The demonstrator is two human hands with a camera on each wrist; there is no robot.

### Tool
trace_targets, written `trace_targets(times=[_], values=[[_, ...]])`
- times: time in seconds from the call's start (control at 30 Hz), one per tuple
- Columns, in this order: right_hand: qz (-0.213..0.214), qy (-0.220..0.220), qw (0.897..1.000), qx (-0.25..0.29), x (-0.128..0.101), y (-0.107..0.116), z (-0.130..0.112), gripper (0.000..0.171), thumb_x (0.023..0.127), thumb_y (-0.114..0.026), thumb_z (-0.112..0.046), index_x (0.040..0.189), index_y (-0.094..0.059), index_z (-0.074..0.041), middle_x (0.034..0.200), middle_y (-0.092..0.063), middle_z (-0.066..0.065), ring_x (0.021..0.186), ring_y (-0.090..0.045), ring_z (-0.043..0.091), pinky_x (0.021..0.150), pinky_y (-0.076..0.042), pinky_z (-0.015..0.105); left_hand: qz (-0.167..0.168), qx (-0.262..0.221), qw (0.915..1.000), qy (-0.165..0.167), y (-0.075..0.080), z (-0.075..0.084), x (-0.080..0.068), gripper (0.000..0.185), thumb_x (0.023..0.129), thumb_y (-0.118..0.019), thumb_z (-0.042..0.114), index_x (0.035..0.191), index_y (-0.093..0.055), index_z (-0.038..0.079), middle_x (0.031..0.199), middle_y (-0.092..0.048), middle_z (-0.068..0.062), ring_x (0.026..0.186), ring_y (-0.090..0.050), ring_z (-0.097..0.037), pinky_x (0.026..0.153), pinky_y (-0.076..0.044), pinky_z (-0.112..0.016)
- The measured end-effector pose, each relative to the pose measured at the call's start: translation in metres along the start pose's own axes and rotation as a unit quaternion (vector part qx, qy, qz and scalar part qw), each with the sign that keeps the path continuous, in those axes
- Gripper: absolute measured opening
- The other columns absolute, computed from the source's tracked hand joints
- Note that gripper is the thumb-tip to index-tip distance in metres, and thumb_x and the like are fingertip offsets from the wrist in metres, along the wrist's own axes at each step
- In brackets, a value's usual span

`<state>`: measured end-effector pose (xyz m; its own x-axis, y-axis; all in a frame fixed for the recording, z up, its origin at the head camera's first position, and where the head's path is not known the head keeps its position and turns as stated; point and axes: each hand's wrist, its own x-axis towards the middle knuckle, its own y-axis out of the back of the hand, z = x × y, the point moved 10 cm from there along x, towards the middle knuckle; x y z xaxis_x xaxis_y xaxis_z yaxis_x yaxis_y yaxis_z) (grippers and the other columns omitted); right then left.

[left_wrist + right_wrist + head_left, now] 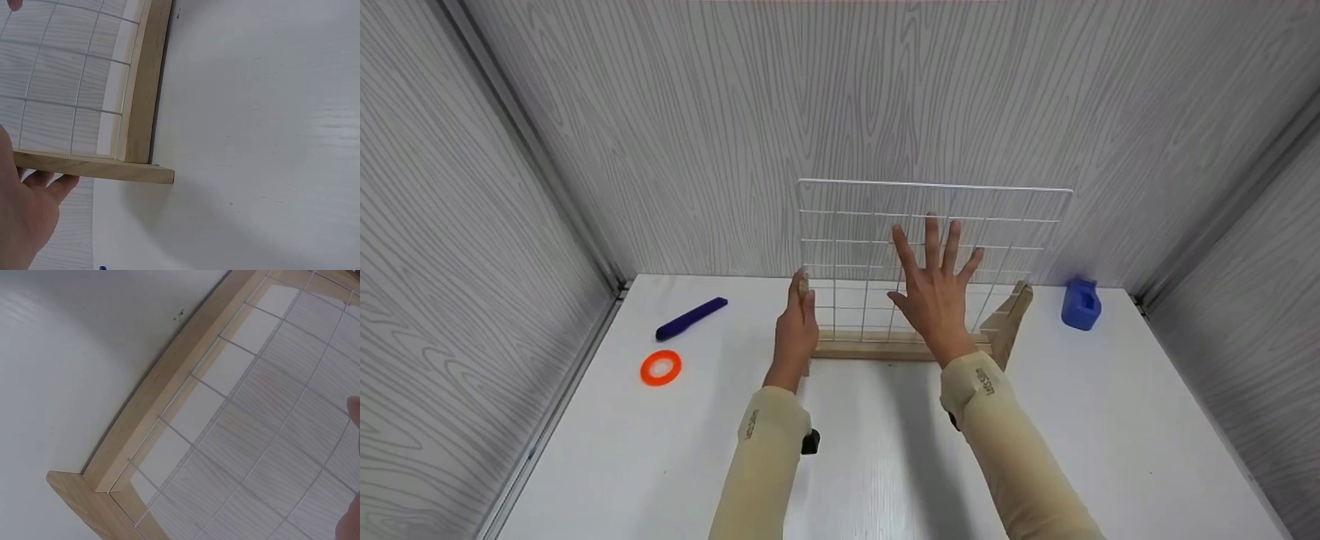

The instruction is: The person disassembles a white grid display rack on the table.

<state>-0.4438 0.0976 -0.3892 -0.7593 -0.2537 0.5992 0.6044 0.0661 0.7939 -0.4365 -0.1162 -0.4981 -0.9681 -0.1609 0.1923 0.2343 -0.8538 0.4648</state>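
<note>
Left of the white wire grid panel [934, 259], an orange tape ring [661, 368] lies on the white table [885, 465], with a dark blue marker [691, 318] just behind it. The panel stands upright in a wooden base [877, 349] near the back wall. The left hand [797, 330] curls its fingers round the left wooden end post of the base. The right hand [936, 289] lies flat against the grid's front, fingers spread and straight. Right of the grid, well apart, sits a blue plastic block [1081, 304].
</note>
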Motion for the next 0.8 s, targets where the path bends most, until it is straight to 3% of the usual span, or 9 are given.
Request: trace_targets(times=[0.27, 0.47, 0.63, 0.8], values=[[-0.005, -0.009, 1.0, -0.009, 0.0032, -0.0029, -0.0012, 0.121, 0.076, -0.086, -0.055, 0.162, -0.002, -0.04, 0.169, 0.004, 0.016, 0.155, 0.003, 0.051, 0.107, -0.009, 0.087, -0.008, 0.001, 0.9998, 0.017, 0.0, -0.0002, 0.001, 0.058, 0.112, -0.025, 0.045, 0.164, -0.013, 0.023, 0.162, -0.037, -0.016, 0.144, -0.045, -0.037, 0.119, -0.036, -0.053], [-0.002, -0.017, 0.999, -0.031, 0.006, -0.0027, -0.0022, 0.132, 0.069, -0.087, -0.061, 0.161, 0.006, -0.044, 0.169, 0.009, 0.014, 0.155, 0.005, 0.05, 0.105, -0.008, 0.088, -0.006, -0.005, 0.9999, 0.012, 0.0019, 0.0003, 0.002, 0.057, 0.112, -0.025, 0.044, 0.164, -0.013, 0.025, 0.16, -0.04, -0.018, 0.14, -0.049, -0.039, 0.116, -0.039, -0.055], [0.005, -0.019, 0.999, -0.044, 0.0055, -0.0041, -0.0035, 0.129, 0.072, -0.084, -0.063, 0.161, 0.007, -0.043, 0.169, 0.006, 0.016, 0.154, 0.0, 0.052, 0.104, -0.012, 0.089, -0.012, -0.009, 0.9998, 0.011, -0.0003, -0.0005, 0.0014, 0.058, 0.112, -0.025, 0.044, 0.164, -0.013, 0.023, 0.158, -0.042, -0.019, 0.139, -0.05, -0.039, 0.114, -0.04, -0.056], [0.009, -0.01, 0.999, -0.041, 0.005, -0.0053, -0.0063, 0.126, 0.075, -0.085, -0.054, 0.162, 0.005, -0.042, 0.169, -0.002, 0.017, 0.153, -0.008, 0.052, 0.102, -0.018, 0.089, -0.01, -0.014, 0.9998, 0.002, 0.0031, 0.0009, 0.0007, 0.057, 0.112, -0.028, 0.044, 0.164, -0.014, 0.027, 0.158, -0.043, -0.019, 0.135, -0.054, -0.04, 0.112, -0.043, -0.057]])
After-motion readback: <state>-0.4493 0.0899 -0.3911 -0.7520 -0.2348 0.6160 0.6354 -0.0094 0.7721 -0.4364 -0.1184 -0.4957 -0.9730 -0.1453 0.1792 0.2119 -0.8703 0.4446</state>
